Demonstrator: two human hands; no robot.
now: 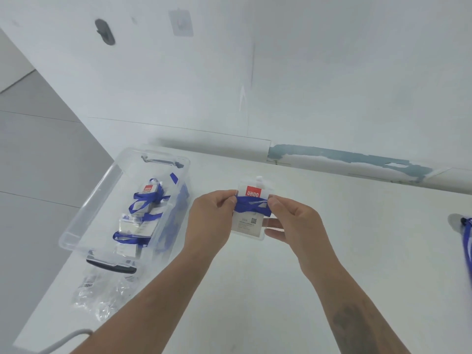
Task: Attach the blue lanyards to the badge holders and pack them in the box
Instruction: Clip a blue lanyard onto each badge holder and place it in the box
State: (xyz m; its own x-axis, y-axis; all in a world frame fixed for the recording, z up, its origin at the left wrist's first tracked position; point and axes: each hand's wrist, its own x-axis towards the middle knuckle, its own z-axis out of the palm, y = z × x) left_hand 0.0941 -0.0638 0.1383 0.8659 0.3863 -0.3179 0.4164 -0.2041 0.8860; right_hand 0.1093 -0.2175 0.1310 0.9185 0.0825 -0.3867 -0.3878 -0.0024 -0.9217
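The badge holder (pixel 249 213) was held up above the middle of the tabletop (pixel 332 251), its long axis running away from the person, red label at the far end. The blue lanyard (pixel 251 206) lay wound across its short way, so the band crossed the holder from hand to hand. The left hand (pixel 213 218) pinched the lanyard's left end against the holder's edge; the right hand (pixel 288 222) pinched the right end, its lower fingers under the holder.

The clear box (pixel 76 236) sat at the tabletop's left edge, to the left of the held piece, so the left hand was the nearer one for packing. Inside it lay at least two wrapped holders (the pile was too tangled for a firm count). One more loose lanyard (pixel 467 241) showed at the right edge, and an empty-looking plastic bag (pixel 102 295) lay near the front left corner.
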